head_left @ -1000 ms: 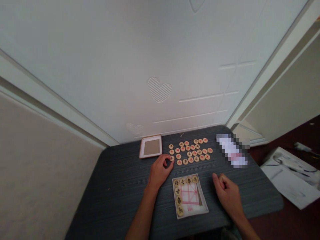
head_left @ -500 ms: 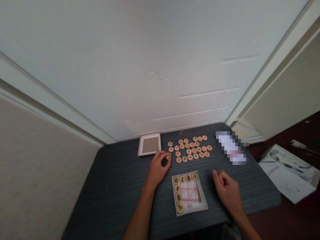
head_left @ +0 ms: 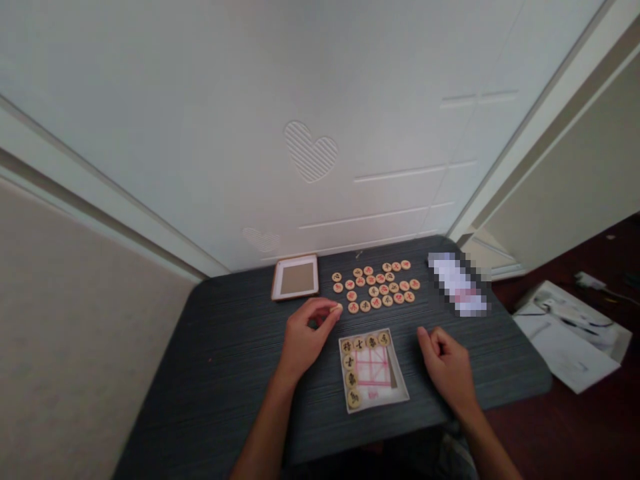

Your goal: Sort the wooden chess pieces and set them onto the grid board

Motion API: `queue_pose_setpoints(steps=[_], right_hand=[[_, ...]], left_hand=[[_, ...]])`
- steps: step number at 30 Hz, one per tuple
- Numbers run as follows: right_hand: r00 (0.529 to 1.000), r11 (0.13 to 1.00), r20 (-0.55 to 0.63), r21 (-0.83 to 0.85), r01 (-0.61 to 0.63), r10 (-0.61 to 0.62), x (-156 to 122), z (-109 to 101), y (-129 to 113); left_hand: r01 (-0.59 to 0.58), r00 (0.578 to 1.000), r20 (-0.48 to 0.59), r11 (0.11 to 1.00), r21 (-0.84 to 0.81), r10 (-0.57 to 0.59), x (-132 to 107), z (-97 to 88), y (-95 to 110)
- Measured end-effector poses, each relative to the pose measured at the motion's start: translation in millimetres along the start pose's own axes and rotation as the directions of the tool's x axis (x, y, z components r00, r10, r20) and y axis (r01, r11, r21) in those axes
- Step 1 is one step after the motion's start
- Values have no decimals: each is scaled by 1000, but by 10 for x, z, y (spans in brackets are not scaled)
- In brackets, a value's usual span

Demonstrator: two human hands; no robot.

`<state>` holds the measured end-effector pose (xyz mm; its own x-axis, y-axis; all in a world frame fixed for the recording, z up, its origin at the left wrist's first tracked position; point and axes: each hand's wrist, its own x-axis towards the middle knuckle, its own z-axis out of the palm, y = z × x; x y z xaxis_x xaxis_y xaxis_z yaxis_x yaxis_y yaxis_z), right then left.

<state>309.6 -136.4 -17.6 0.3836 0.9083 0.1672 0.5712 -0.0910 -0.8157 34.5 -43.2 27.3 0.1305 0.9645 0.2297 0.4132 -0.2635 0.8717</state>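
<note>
Between the thumb and fingers of my left hand (head_left: 306, 333) is a round wooden Chinese chess piece (head_left: 338, 307), tilted just off the table. Below and to the right lies a shallow white box (head_left: 401, 380). Black-marked pieces (head_left: 349, 363) line its left side and its far side, and a folded sheet with pink lines (head_left: 373, 367) lies inside. Beyond my left hand, several loose pieces (head_left: 376, 302) with red or black characters lie in uneven rows. My right hand (head_left: 447, 365) rests to the right of the box with its fingers curled in; nothing shows in it.
A box lid (head_left: 275, 283) with a brown-edged rim lies at the back left of the dark table (head_left: 225, 360). A blurred white packet (head_left: 457, 283) is at the back right. Behind stands a white panel (head_left: 200, 133); an open white box (head_left: 575, 333) sits on the floor.
My left hand has lifted the chess piece off the table and tilted it, drawing slightly toward the white box. My right hand stays curled in place. The view has shifted a little.
</note>
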Motion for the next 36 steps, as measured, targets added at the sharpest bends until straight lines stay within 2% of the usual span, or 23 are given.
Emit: queue_pose_setpoints(steps=[3,5,7,13,18,25,29,36], right_hand=[[1000,1000,-2,-7,21,-21,2,-2,3],[999,999,-3,-7,36,-36,2,-1,8],[999,999,-8,-4,46,-46,0,-1,13],[999,999,-3,-8,45,-45,-16,-8,22],[999,999,13,-13,45,-44,-19,-10,19],[998,998,29,-2,60,-60,-14,-27,8],[996,997,32,3,80,-80,-17,-21,21],[997,998,28,9,67,-67,-23,-11,31]], left_hand=[[46,987,154,997,-56,-37,-172,-12,209],[64,966,255,997,-37,-53,-269,-8,314],[54,952,302,998,11,-55,-337,1,383],[-83,940,340,977,198,11,-457,34,443],[-103,929,368,935,341,-31,-630,117,476],[-196,898,440,893,405,-2,-791,208,529],[-224,862,507,889,400,-11,-808,204,583],[-168,825,552,884,437,-116,-849,152,750]])
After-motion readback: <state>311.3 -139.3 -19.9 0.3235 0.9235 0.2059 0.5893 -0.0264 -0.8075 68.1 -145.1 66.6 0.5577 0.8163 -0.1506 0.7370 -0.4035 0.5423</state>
